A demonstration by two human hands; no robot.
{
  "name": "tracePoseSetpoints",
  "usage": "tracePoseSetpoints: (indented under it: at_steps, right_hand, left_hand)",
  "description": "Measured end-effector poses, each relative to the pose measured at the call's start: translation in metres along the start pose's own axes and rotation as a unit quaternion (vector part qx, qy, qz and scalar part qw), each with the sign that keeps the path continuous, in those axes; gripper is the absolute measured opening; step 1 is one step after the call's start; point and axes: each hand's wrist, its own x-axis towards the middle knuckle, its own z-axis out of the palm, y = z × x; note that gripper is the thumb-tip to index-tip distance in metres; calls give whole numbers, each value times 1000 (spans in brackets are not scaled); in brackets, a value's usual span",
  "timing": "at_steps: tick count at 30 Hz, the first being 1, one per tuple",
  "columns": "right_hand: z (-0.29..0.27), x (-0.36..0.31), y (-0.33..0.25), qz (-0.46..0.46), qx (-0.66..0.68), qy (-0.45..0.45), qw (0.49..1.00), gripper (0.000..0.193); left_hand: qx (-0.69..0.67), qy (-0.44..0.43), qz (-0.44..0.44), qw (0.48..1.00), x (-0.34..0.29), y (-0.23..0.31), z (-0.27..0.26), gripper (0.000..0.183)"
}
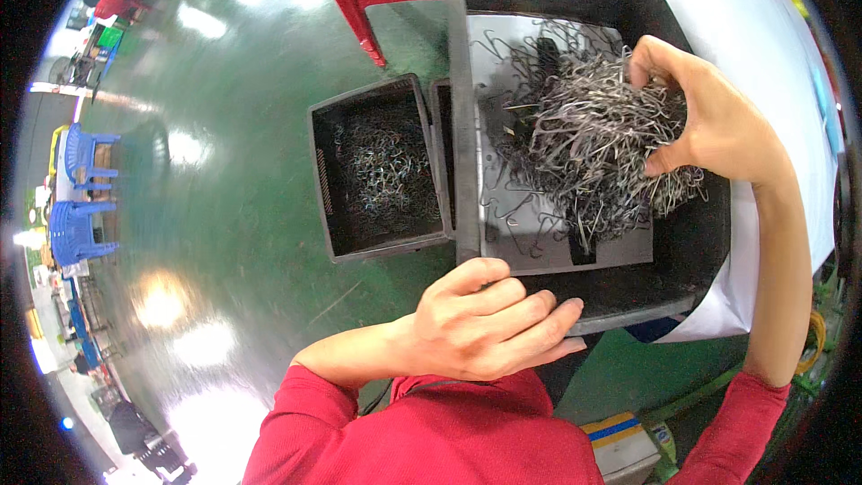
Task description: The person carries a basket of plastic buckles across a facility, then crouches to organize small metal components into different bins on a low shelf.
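Observation:
A large tangled heap of thin bent wire hooks (602,121) lies in a black plastic crate (705,256), over a pale flat sheet (620,254). My right hand (709,117) reaches in from the right and grips the heap's right side, its thumb and fingers curled around a clump; some fingertips are hidden among the wires. My left hand (498,323) is at the crate's near rim, back of the hand up and fingers curled together. Whatever it may hold is hidden. Loose hooks are scattered around the heap's left and near edges.
A second dark crate (321,171) with more metal pieces stands on the green floor (242,242) to the left. Stacked red plastic chairs (359,0) are beyond it. White sheeting (763,36) borders the right side; a box with a blue stripe (620,449) is low at the right.

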Motion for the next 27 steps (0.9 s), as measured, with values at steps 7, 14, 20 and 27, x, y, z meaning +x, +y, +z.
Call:
tracePoseSetpoints:
  at_steps: [7, 14, 20, 27]
  right_hand:
    - [-1, -2, -12, 87, 31, -41, 995, 51]
    - [3, -3, -13, 70, -24, 41, 996, 52]
    - [-7, -6, 10, 56, 15, 24, 998, 53]
    - [-22, -18, -20, 98, -60, 151, 982, 55]
  left_hand:
    - [-19, 35, 11, 999, -9, 1, 3, 29]
    - [-31, 30, 20, 999, -10, -1, 0, 28]
    - [-8, 4, 21, 1000, -2, 0, 4, 31]
    - [6, -1, 11, 1000, -4, -3, 11, 33]
